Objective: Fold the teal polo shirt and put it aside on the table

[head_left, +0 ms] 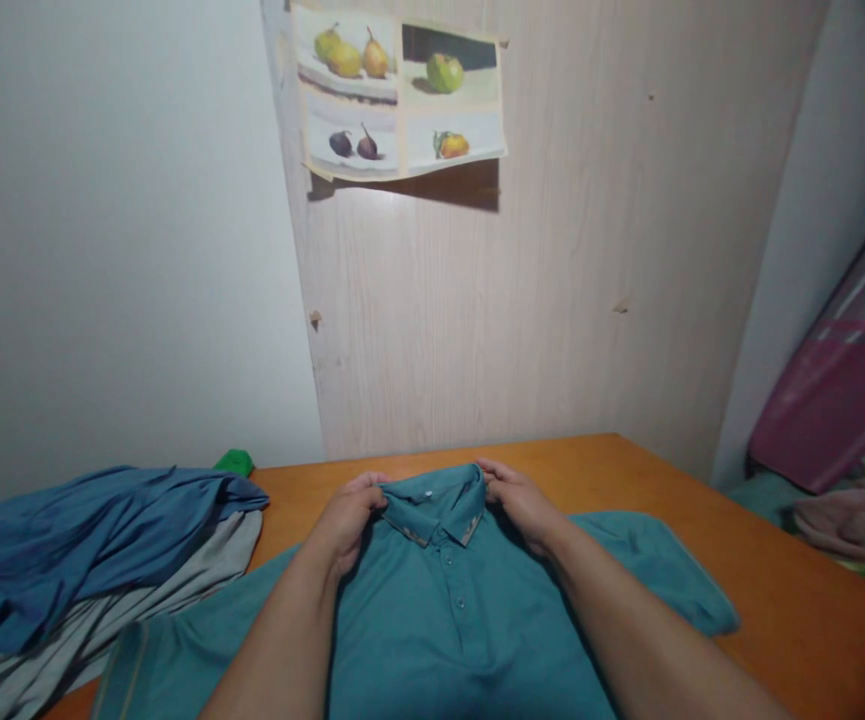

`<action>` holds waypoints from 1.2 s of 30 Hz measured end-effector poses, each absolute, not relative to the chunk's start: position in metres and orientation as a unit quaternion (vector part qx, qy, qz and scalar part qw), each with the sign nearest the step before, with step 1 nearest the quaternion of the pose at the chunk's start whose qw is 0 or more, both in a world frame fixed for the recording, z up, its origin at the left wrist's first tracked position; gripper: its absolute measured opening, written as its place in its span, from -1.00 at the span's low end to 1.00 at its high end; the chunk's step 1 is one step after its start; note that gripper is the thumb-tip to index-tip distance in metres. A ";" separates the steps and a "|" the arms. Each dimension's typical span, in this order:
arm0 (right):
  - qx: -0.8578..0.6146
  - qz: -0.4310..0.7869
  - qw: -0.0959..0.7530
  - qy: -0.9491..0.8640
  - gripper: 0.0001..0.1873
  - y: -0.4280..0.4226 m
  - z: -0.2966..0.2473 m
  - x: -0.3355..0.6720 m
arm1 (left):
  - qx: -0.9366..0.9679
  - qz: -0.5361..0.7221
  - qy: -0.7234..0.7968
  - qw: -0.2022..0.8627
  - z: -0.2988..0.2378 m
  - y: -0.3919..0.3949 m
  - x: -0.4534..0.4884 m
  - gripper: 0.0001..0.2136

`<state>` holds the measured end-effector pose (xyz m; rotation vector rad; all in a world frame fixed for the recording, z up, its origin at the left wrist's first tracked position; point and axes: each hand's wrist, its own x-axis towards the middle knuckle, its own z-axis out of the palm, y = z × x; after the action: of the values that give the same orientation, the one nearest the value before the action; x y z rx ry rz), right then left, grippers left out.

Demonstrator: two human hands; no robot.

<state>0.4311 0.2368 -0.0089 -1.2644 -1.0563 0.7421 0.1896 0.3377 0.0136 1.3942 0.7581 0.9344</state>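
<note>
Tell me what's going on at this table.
A person has a teal polo shirt lying front-up on the orange table. The left hand and right hand each grip one side of its collar. A blue garment and a grey garment are heaped at the table's left end.

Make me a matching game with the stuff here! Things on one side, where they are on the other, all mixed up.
Things:
1. teal polo shirt
2. blue garment
3. fruit picture
4. pink fabric

Places:
A. stuck on the wooden panel
B. far right, beyond the table
C. collar held by left hand and right hand
D. heaped at the table's left end

Pairs: 1-C, 2-D, 3-A, 4-B
</note>
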 end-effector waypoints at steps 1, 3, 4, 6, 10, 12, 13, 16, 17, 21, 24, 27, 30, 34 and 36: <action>-0.525 0.350 0.619 -0.466 -0.40 0.234 -0.006 0.430 | 0.599 0.404 0.325 0.610 0.013 0.338 0.190 -0.77; -0.489 0.392 0.616 -0.477 -0.43 0.230 -0.001 0.430 | 0.593 0.404 0.321 0.618 0.011 0.339 0.190 -0.76; -0.481 0.404 0.614 -0.478 -0.46 0.228 0.001 0.430 | 0.590 0.404 0.318 0.622 0.009 0.339 0.190 -0.75; -0.474 0.418 0.612 -0.476 -0.52 0.226 0.003 0.432 | 0.586 0.405 0.313 0.628 0.007 0.340 0.191 -0.71; -0.458 0.442 0.610 -0.473 -0.62 0.224 0.003 0.433 | 0.583 0.400 0.301 0.641 0.006 0.341 0.190 -0.69; -0.443 0.455 0.611 -0.472 -0.65 0.224 0.002 0.434 | 0.582 0.390 0.288 0.653 0.005 0.341 0.189 -0.73; -0.438 0.461 0.612 -0.471 -0.65 0.224 0.002 0.434 | 0.581 0.383 0.280 0.661 0.005 0.341 0.189 -0.73; -0.440 0.468 0.614 -0.458 -0.66 0.226 -0.001 0.434 | 0.584 0.369 0.269 0.671 0.004 0.341 0.188 -0.69; -0.446 0.466 0.617 -0.451 -0.65 0.227 -0.002 0.434 | 0.589 0.370 0.271 0.666 0.003 0.341 0.188 -0.68; -0.476 0.434 0.635 -0.426 -0.64 0.234 -0.010 0.435 | 0.605 0.388 0.292 0.631 0.002 0.340 0.188 -0.64; -0.503 0.393 0.642 -0.425 -0.61 0.237 -0.013 0.435 | 0.613 0.416 0.313 0.594 0.001 0.341 0.190 -0.64; -0.521 0.349 0.650 -0.428 -0.60 0.239 -0.013 0.435 | 0.624 0.452 0.339 0.540 -0.001 0.343 0.193 -0.63; -0.536 0.322 0.652 -0.429 -0.59 0.240 -0.013 0.436 | 0.649 0.476 0.368 0.464 -0.004 0.346 0.197 -0.64; -0.546 0.309 0.648 -0.432 -0.58 0.244 -0.019 0.436 | 0.694 0.482 0.414 0.338 -0.002 0.348 0.203 -0.75; -0.546 0.315 0.642 -0.438 -0.59 0.246 -0.023 0.435 | 0.714 0.470 0.434 0.285 -0.001 0.347 0.204 -0.79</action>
<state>0.4348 0.2465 -0.0230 -1.2438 -0.9983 0.7169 0.2036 0.3465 -0.0010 1.9095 1.1600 1.2563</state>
